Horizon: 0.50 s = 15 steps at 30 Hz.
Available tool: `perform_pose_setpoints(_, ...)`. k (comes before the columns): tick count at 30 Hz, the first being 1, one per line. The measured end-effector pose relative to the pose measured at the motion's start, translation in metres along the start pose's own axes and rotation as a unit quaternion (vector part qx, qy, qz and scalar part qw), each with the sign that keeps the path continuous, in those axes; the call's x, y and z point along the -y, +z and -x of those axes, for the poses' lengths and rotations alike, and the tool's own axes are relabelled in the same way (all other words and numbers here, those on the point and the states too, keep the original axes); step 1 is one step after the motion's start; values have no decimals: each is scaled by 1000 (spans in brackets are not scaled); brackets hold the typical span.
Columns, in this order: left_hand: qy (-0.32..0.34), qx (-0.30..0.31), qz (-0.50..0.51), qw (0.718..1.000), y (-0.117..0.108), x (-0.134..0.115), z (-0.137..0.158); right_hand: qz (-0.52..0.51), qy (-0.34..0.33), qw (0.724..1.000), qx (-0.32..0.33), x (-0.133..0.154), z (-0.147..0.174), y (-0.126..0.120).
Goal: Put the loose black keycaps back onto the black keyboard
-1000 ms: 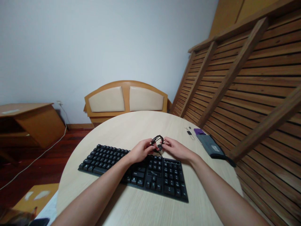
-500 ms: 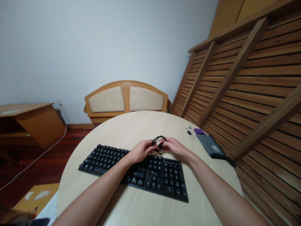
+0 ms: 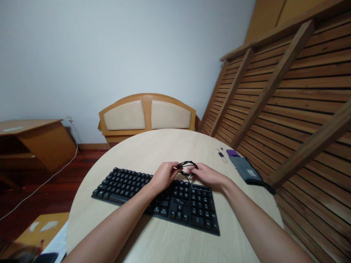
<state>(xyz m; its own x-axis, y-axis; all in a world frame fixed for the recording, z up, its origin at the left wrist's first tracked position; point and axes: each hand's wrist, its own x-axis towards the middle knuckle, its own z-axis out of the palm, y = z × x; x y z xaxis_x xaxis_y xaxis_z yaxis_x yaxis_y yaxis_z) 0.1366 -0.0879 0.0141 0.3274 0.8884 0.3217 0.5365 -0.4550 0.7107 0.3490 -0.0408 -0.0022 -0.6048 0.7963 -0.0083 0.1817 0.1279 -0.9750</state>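
A black keyboard point(image 3: 179, 215) lies on the round pale table point(image 3: 164, 144), its number pad toward the right. Its thin black cable point(image 3: 187, 162) is bundled into loops above the keyboard's back edge. My left hand point(image 3: 165, 176) pinches the left side of the coil between thumb and fingers, with the forearm crossing over the keys. On the coil's right side, my right hand point(image 3: 206, 174) has its fingers closed round the loops and a small end piece of the cable. The fingertips partly hide the coil.
At the table's right edge lie a dark grey pouch point(image 3: 246, 170), a purple item point(image 3: 232, 153) and a small black piece with a thin loop point(image 3: 221, 155). A slatted wooden frame point(image 3: 274, 109) leans at right. Behind the table stands a padded headboard point(image 3: 148, 113).
The cable loops have opened a little wider, stretching to the right. My right hand's fingers have shifted slightly on the coil. The keyboard has stayed in place.
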Motion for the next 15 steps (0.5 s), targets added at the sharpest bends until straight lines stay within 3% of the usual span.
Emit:
perform_pose_setpoints(7,-6,-9,-10,1000,0,-1,-1,8,12,999,44,15,12,1)
perform_pose_setpoints(15,0,-7,-5,1000,-2,3,-2,12,47,997,67,12,15,-2)
